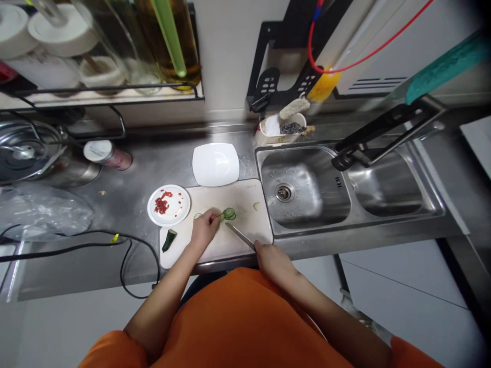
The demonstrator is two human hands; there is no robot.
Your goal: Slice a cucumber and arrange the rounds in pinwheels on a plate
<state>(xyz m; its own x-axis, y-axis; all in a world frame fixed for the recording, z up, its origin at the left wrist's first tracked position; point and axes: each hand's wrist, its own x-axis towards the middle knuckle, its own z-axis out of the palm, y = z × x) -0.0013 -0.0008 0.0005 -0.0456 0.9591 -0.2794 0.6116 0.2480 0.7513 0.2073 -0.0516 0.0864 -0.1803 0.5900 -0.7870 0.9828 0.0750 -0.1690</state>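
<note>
My right hand (274, 260) is wrapped round the handle of a knife (240, 235). Its blade slants up and left across the pale cutting board (247, 197), the tip just below a small cluster of thin cucumber slices (229, 213). Left of that cluster, my left hand (205, 225) is closed in a pinch on a cucumber slice (221, 216) at the fingertips. Another slice shows partly behind this hand. A dark green cucumber piece (169, 239) lies on the board's left end, and a pale sliver (256, 206) lies near its right end.
A round white plate with chopped red pieces (169, 205) overlaps the board's upper left. Behind the board stands a white square plate (215, 164). To the right is a double sink (307, 189) with a black faucet (345, 156). Black cables (88, 245) and a plastic bag (42, 212) lie left.
</note>
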